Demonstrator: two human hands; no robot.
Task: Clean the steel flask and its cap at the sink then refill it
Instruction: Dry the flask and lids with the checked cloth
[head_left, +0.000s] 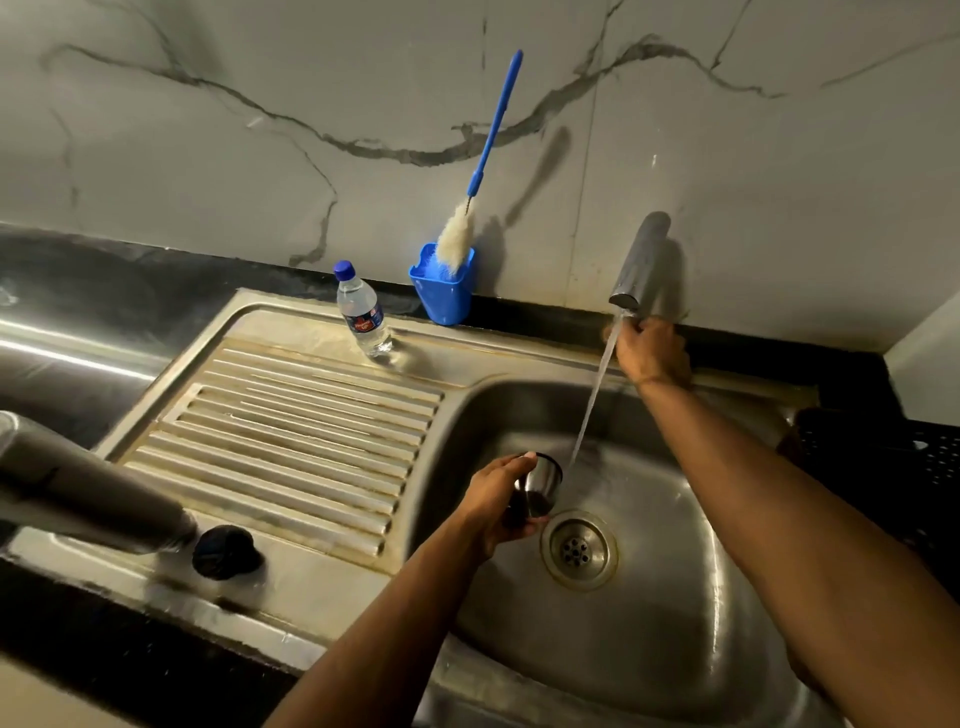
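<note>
- The left hand (498, 499) is closed around a small round steel cap (540, 486), holding it low over the steel sink basin (675, 597), just left of the round drain (578, 550).
- A thin stream of water (595, 395) runs slantwise from the grey metal tap spout (640, 260) and lands just right of the cap.
- The right hand (652, 351) reaches up beneath the spout at the back rim; whether it grips anything cannot be told.
- The tall grey steel flask (88, 488) stands blurred at the near left of the ribbed draining board (311, 431), with a black round stopper (226, 552) just beside it.
- A clear plastic water bottle with a blue lid (362, 312) stands at the board's back edge.
- A blue plastic holder (442, 288) near it carries a blue-handled white bottle brush (470, 208), leaning on the marbled wall (208, 156).
</note>
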